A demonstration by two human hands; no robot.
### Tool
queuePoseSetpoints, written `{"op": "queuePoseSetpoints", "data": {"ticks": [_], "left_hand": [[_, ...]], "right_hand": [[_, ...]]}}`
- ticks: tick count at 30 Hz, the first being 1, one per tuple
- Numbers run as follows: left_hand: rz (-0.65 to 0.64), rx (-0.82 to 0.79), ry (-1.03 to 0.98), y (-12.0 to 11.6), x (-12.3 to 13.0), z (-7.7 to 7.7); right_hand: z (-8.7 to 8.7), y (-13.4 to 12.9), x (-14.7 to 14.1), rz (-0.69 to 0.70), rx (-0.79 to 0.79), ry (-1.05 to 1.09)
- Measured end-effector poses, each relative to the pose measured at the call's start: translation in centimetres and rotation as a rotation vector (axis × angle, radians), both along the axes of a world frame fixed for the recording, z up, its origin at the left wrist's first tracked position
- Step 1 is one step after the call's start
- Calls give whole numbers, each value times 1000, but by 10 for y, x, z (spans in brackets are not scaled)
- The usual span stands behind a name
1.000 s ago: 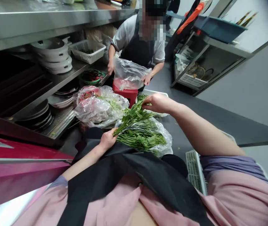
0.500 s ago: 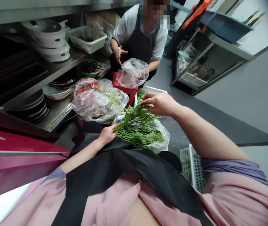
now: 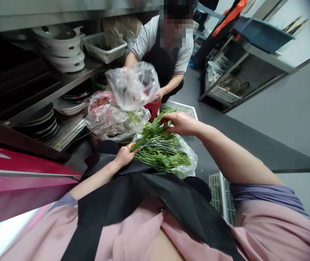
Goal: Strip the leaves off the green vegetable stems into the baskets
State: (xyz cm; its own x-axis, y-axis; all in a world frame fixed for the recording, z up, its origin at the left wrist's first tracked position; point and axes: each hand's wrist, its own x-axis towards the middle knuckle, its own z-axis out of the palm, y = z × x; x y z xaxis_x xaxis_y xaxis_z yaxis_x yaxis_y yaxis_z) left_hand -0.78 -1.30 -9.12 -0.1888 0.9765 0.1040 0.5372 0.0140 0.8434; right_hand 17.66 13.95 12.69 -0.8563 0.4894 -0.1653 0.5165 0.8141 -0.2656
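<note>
My left hand (image 3: 125,155) is closed round the stem ends of a bunch of leafy green stems (image 3: 149,135). At the leafy end of that bunch, my right hand (image 3: 180,124) has its fingers curled down and pinched at the leaves; what exactly lies between the fingertips is hidden. Below the bunch, more long green stems with leaves (image 3: 162,156) lie on an opened clear plastic bag (image 3: 191,159) in front of my knees. Just beyond my right hand stands a white basket (image 3: 189,110) with green stems in it.
Across from me a co-worker crouches, holding up a clear plastic bag (image 3: 133,85) over a red stool (image 3: 153,110). Left of the greens lies another bag (image 3: 103,117) with red and green contents. Steel shelves (image 3: 75,81) with stacked dishes run along the left. A white crate (image 3: 222,195) stands near my right side.
The co-worker's clear bag has been lifted and swung to the left. My right hand has moved slightly lower at the leafy tips, while my left hand keeps hold of the stems.
</note>
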Motion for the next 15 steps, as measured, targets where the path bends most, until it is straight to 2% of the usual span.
{"op": "queuePoseSetpoints", "data": {"ticks": [4, 6, 8, 11, 15], "left_hand": [[3, -28, 9, -1, 0, 3], [4, -35, 36, -1, 1, 3], [7, -37, 65, -1, 1, 3], [13, -45, 106, -1, 1, 3], [30, -70, 149, 0, 1, 2]], "right_hand": [[-8, -2, 8, -116, -290, 193], [-10, -4, 10, -138, -349, 237], [-12, -6, 11, -150, -290, 241], [-14, -13, 10, -154, -96, 197], [-17, -20, 8, -66, 93, 107]]}}
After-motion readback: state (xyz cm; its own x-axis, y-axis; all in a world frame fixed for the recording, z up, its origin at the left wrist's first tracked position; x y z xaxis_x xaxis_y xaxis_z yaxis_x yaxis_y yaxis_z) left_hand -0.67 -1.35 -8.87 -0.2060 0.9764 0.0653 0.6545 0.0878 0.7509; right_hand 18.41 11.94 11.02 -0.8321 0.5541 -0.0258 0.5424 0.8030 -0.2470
